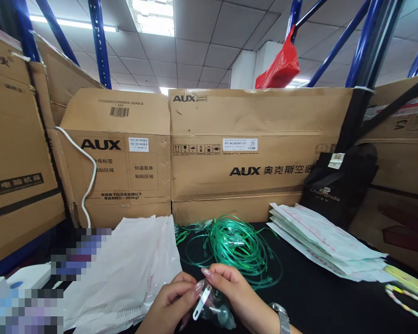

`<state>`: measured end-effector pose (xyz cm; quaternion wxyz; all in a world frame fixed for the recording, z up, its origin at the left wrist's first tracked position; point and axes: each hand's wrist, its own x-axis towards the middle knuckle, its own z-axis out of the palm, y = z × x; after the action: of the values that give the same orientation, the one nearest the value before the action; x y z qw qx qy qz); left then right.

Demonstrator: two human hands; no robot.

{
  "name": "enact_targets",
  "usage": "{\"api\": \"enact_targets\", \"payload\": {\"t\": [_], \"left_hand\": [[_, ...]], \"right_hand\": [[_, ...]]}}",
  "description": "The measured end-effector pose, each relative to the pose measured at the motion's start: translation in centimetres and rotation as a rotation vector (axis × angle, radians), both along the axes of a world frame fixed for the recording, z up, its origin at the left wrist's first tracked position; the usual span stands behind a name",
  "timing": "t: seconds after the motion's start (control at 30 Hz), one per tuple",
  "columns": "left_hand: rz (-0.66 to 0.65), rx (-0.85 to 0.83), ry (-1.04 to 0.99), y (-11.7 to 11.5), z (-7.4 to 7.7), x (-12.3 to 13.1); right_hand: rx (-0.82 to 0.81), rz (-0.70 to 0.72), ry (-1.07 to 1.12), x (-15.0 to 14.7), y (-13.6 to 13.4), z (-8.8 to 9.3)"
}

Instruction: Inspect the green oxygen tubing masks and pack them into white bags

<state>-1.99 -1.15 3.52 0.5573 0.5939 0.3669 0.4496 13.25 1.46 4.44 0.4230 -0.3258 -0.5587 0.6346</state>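
Note:
Both my hands meet at the bottom centre over a black table point(320, 297). My left hand point(169, 304) and my right hand point(231, 290) pinch a clear plastic mask piece point(212, 313) with a thin white strip on it, fingers closed around it. Just beyond my fingers lies a tangled pile of green tubing point(235, 246). A watch sits on my right wrist.
A white plastic bag point(125, 273) lies at the left. A stack of sealed paper-and-film pouches point(323, 241) lies at the right. Cardboard AUX boxes point(244, 153) wall off the back, with a black bag point(337, 185) leaning there. A red bag point(280, 67) hangs above.

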Motion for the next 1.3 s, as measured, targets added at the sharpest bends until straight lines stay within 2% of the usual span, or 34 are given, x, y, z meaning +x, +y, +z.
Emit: {"api": "enact_targets", "payload": {"t": [0.07, 0.13, 0.3, 0.43, 0.57, 0.67, 0.8, 0.9, 0.97, 1.07, 1.17, 1.3], "left_hand": [[-0.046, -0.13, -0.093, 0.0, 0.2, 0.1], [-0.045, -0.189, -0.187, -0.1, 0.4, 0.2], [0.083, -0.234, -0.285, -0.2, 1.1, 0.4], [0.13, -0.135, -0.196, -0.1, 1.0, 0.3], [0.17, -0.021, -0.096, 0.3, -0.1, 0.2], [0.168, -0.006, -0.056, 0.5, -0.7, 0.1], [0.2, -0.041, 0.041, 0.4, -0.7, 0.0], [0.221, -0.066, 0.045, 0.3, -0.3, 0.1], [0.196, -0.11, -0.053, 0.3, -0.1, 0.2], [0.154, -0.124, -0.199, 0.3, 0.2, 0.3], [0.122, -0.045, -0.227, 0.2, 0.4, 0.4], [0.008, -0.098, -0.29, 0.0, 0.4, 0.6]], "right_hand": [[-0.003, -0.005, 0.033, -0.1, 0.2, -0.2], [-0.005, -0.011, 0.043, -0.1, 0.3, -0.2], [0.006, -0.029, 0.057, 0.3, 0.1, 0.6], [0.085, 0.027, -0.004, 0.4, -0.1, 0.9], [0.2, -0.01, -0.169, 0.4, -0.2, 0.9], [0.276, -0.023, -0.256, 0.5, -0.6, 1.0], [0.306, 0.036, -0.317, 0.2, -0.9, 0.7], [0.227, 0.114, -0.27, 0.0, -0.6, 0.1], [0.12, 0.136, -0.175, 0.0, -0.3, -0.2], [0.003, 0.089, -0.034, 0.0, 0.1, -0.2], [-0.021, 0.023, 0.058, 0.1, 0.2, 0.0], [-0.068, 0.031, 0.123, 0.0, -0.1, 0.3]]}}
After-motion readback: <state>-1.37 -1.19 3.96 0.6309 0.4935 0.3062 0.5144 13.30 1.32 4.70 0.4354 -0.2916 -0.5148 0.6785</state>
